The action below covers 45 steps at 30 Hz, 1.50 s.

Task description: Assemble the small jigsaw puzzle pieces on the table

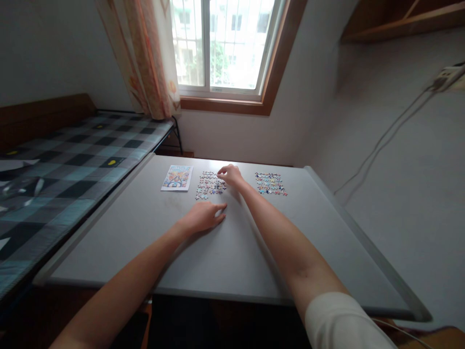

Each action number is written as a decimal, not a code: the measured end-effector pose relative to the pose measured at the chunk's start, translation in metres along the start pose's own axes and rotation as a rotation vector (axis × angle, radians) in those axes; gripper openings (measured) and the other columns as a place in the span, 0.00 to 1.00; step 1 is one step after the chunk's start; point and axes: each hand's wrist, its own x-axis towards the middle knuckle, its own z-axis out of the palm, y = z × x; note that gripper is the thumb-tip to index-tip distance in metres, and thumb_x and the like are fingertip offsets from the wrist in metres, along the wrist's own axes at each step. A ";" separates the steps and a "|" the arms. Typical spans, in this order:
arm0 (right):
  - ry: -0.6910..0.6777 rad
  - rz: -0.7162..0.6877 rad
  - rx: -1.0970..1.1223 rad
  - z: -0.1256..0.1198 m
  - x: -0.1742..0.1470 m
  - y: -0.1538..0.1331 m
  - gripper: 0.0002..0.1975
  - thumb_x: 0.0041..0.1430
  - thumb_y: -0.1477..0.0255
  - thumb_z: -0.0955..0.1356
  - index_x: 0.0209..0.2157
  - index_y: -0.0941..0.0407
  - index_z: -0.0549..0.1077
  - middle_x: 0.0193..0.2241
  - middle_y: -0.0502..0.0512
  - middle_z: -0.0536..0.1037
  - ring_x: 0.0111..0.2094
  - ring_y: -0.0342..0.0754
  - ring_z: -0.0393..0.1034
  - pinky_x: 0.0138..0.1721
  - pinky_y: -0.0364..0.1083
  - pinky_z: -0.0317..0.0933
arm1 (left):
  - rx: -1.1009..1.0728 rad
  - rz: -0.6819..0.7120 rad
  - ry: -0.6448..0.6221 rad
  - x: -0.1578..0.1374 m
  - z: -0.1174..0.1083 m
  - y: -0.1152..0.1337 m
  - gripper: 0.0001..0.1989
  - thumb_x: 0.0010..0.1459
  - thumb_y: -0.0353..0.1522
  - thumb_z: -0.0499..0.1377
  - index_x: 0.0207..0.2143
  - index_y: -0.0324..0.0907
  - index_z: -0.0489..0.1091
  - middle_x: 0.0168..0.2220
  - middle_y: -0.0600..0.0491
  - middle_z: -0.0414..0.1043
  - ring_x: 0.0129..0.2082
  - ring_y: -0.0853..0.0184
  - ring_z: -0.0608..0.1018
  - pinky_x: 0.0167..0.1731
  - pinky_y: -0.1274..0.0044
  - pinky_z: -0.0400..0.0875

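Observation:
Loose jigsaw puzzle pieces (209, 184) lie in rows in the middle of the white table (232, 257). At the upper right edge of this group, my right hand (231, 174) bends down with thumb and fingertips together on a small puzzle piece, partly hidden by the fingers. My left hand (205, 216) rests on the tabletop just below the same rows, thumb and forefinger apart, holding nothing. Left of the pieces lies a picture card (177, 178) with a colourful printed design. A second group of puzzle pieces (270, 183) is laid out in rows to the right of my right hand.
A bed with a checked cover (119, 145) stands along the table's left side. Beyond the table's far edge are a window (225, 43) and a patterned curtain (145, 58). A cable (385, 140) hangs down the right wall, below a wooden shelf (403, 26).

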 end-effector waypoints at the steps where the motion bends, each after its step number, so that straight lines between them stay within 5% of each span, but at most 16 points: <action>1: -0.004 0.008 -0.010 0.001 0.000 -0.001 0.08 0.51 0.66 0.70 0.33 0.51 0.80 0.34 0.54 0.76 0.37 0.47 0.66 0.41 0.45 0.59 | 0.007 0.006 0.004 0.000 0.000 0.000 0.22 0.60 0.42 0.49 0.54 0.48 0.67 0.27 0.50 0.75 0.30 0.60 0.76 0.32 0.75 0.64; 15: 0.014 0.061 -0.060 0.016 -0.002 -0.005 0.09 0.51 0.65 0.70 0.34 0.51 0.79 0.38 0.57 0.74 0.41 0.51 0.64 0.42 0.48 0.59 | 0.028 0.024 0.026 -0.001 0.002 0.000 0.21 0.60 0.42 0.49 0.53 0.47 0.67 0.29 0.48 0.76 0.32 0.59 0.77 0.32 0.73 0.66; 22: 0.028 0.005 -0.015 0.010 0.001 -0.010 0.08 0.51 0.66 0.70 0.33 0.53 0.79 0.34 0.55 0.74 0.35 0.47 0.64 0.36 0.45 0.57 | 0.030 0.023 0.024 -0.001 0.001 0.000 0.21 0.60 0.42 0.48 0.52 0.46 0.67 0.28 0.48 0.75 0.31 0.59 0.77 0.32 0.73 0.66; 31: -0.423 -0.320 0.193 -0.004 -0.023 -0.032 0.06 0.47 0.72 0.71 0.29 0.60 0.79 0.19 0.47 0.69 0.22 0.38 0.58 0.25 0.39 0.49 | 0.041 0.030 -0.015 -0.002 -0.002 0.001 0.22 0.61 0.42 0.48 0.55 0.46 0.65 0.34 0.46 0.76 0.33 0.59 0.77 0.36 0.71 0.67; 45: -0.439 -0.326 0.097 0.001 -0.041 -0.042 0.04 0.46 0.75 0.71 0.28 0.59 0.79 0.20 0.48 0.72 0.23 0.38 0.60 0.25 0.38 0.50 | 0.027 0.046 0.004 -0.002 -0.002 0.001 0.22 0.60 0.41 0.49 0.54 0.45 0.67 0.40 0.45 0.75 0.37 0.58 0.77 0.37 0.71 0.68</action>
